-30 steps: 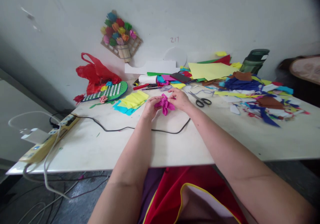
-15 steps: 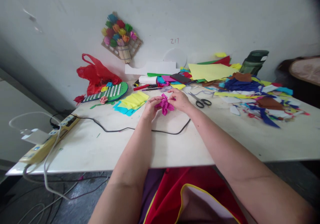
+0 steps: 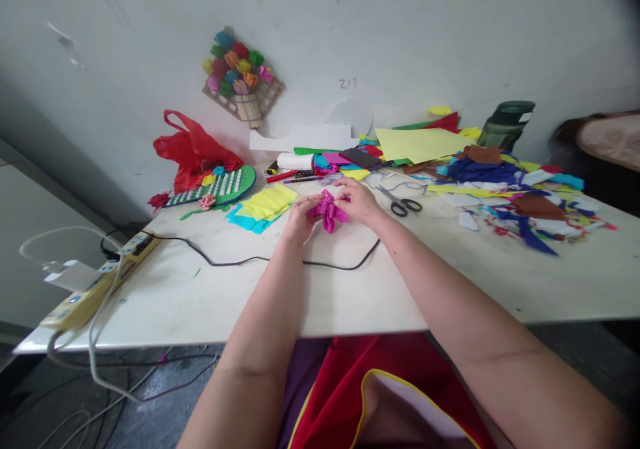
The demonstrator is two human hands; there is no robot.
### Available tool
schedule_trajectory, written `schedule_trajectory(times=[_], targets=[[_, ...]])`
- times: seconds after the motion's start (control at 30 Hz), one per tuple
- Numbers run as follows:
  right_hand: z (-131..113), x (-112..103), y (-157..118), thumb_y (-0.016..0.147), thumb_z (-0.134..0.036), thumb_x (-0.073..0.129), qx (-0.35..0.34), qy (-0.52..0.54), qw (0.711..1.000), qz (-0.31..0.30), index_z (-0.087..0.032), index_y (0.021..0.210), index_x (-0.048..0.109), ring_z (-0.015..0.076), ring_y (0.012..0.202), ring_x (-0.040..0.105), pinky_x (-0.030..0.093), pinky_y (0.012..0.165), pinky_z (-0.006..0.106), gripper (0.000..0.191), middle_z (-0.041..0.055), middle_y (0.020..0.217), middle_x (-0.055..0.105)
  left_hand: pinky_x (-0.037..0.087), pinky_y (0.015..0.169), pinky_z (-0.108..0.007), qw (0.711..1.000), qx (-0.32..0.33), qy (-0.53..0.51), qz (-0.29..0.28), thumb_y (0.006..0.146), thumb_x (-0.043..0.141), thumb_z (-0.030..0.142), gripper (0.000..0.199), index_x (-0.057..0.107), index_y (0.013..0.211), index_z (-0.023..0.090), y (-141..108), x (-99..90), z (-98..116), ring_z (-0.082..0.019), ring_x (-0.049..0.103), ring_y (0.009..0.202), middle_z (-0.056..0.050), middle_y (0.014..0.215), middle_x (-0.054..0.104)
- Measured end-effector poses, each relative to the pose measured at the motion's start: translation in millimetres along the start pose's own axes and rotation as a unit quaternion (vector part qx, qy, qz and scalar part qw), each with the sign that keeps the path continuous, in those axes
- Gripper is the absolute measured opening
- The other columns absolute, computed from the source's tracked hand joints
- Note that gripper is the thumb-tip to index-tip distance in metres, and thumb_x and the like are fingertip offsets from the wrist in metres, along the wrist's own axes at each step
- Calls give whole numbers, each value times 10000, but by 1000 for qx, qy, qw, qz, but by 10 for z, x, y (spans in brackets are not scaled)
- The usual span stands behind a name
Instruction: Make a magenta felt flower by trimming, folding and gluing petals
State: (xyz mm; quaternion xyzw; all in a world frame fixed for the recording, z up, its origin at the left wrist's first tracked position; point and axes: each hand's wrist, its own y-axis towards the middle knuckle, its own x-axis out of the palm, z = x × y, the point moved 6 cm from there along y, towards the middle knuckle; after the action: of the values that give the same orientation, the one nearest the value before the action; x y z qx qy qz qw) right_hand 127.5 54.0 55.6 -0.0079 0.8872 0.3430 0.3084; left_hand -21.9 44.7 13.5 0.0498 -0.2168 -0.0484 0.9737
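A magenta paper flower point(image 3: 329, 213) with ruffled petals is held just above the table, between both hands. My left hand point(image 3: 302, 215) pinches its left side, fingers closed on the petals. On the other side, my right hand point(image 3: 358, 200) grips the upper right edge between thumb and fingers. Black-handled scissors point(image 3: 400, 203) lie on the table just right of my right hand. To the left of my left hand rest yellow paper sheets point(image 3: 269, 202) on top of blue paper sheets point(image 3: 250, 221).
Coloured scraps point(image 3: 530, 195) are heaped on the right, before a green bottle point(image 3: 507, 125). A black cable point(image 3: 240, 261) crosses the table from a power strip point(image 3: 95, 289). At back left are a red plastic bag point(image 3: 193, 149) and a green flower-trimmed board point(image 3: 243, 183). Pens point(image 3: 290, 175) lie behind my hands.
The fingers have shifted only slightly on the magenta flower, and its petals sit a little differently. Everything else on the table stays put.
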Motion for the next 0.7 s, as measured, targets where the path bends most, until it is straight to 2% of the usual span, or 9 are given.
schedule_trajectory(times=[0.17, 0.47, 0.7], targets=[[-5, -9, -7, 696, -164, 615, 7, 1, 1000, 7, -212, 581, 624, 227, 1030, 616, 486, 934, 414, 126, 43, 1153, 652, 493, 624, -276, 1000, 5, 26, -9, 556, 775, 255, 341, 695, 868, 142, -9, 27, 22, -145, 625, 648, -43, 773, 697], [-16, -35, 6, 705, -181, 616, 17, 13, 1000, 7, -209, 593, 626, 226, 1049, 611, 481, 938, 405, 116, 62, 1104, 660, 482, 607, -267, 998, 32, 53, 19, 540, 782, 256, 332, 688, 844, 163, 12, -17, 45, -134, 615, 611, -17, 743, 691], [-34, -78, 20, 710, -146, 629, -6, 24, 999, 35, -218, 709, 679, 214, 1064, 604, 476, 959, 401, 88, 59, 1078, 661, 480, 590, -266, 997, 34, 70, 30, 524, 765, 235, 304, 669, 804, 167, -2, 2, 53, -127, 597, 583, 1, 698, 666]])
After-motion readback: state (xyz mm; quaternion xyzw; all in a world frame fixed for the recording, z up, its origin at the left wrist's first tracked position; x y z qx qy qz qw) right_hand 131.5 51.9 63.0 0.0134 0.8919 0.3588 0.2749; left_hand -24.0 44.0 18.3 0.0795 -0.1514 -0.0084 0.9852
